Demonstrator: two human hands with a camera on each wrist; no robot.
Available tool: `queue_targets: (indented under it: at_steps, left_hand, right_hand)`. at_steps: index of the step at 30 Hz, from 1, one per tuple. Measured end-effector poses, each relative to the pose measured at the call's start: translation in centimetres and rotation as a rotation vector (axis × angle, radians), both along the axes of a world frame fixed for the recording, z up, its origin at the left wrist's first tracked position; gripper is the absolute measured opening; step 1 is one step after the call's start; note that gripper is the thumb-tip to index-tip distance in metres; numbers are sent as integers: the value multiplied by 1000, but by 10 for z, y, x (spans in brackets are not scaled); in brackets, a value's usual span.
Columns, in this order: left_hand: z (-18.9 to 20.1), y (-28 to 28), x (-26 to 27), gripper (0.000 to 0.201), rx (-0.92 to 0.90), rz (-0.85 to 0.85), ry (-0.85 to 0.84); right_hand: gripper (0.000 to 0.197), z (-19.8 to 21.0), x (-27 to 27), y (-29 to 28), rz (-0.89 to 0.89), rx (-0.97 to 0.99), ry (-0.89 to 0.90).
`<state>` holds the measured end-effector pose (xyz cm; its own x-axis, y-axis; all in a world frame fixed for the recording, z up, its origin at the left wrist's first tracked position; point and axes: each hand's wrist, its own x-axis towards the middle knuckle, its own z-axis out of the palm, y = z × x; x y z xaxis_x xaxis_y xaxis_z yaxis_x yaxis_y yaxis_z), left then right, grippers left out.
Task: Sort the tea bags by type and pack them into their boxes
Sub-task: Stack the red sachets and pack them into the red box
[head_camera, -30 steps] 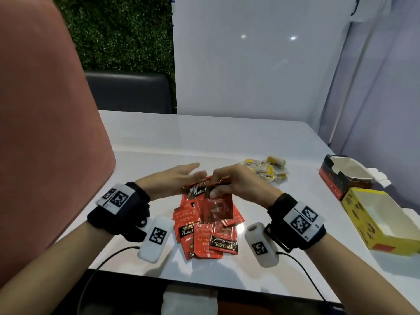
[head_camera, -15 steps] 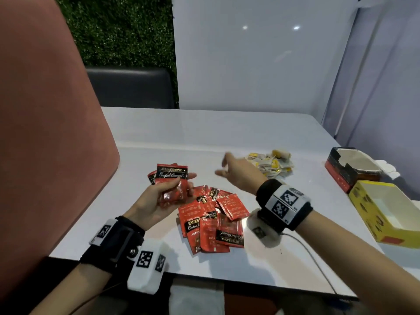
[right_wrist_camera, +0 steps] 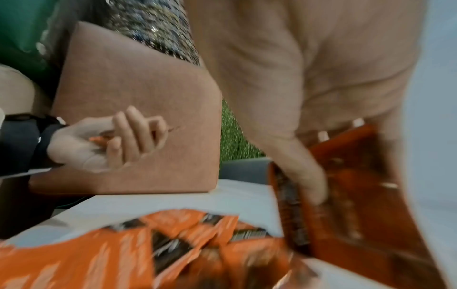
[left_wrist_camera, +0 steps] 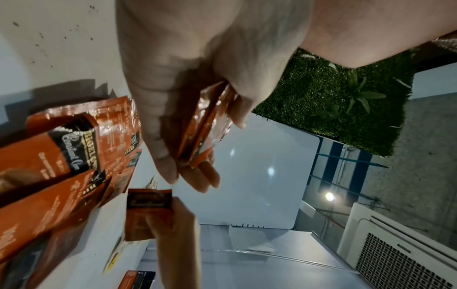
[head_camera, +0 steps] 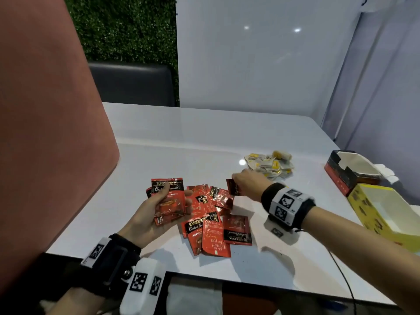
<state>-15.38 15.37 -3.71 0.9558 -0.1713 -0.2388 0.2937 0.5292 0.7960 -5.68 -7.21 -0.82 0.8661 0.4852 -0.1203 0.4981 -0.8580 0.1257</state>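
Left hand (head_camera: 156, 214): palm up above the tabletop (head_camera: 204, 142), fingers and thumb curled round a small stack of red tea packets (head_camera: 169, 201), top packet face up. Right hand (head_camera: 248, 184): reaches forward, fingers pinching a single red packet (head_camera: 234, 187) by its edge, just beyond the loose red pile (head_camera: 213, 221). That pile lies scattered on the tabletop between the two hands. Yellow-and-white tea bags (head_camera: 270, 165) sit in a heap just behind the right hand. Far right: an open red-black box (head_camera: 341, 176), and touching it, nearer, an open yellow box (head_camera: 372, 214).
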Motion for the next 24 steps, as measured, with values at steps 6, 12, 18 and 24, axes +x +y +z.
queue_targets:
  at_steps: [6,12,18,24]
  left_hand:
    - [-3,4,-4,49,-41,14,43]
    - [-6,-1,-6,55,-112,-37,100]
    - [-14,-1,-5,55,-211,-50,187]
    - [-15,-29,-2,88,-189,-134,106]
  right_hand:
    - [30,14,-7,-5,441,-167,342]
    - [48,-26,-14,-1,699,-294,253]
    - [37,-10,-9,-20,383,77,272]
    - [35,17,-33,-15,-21,1148,375]
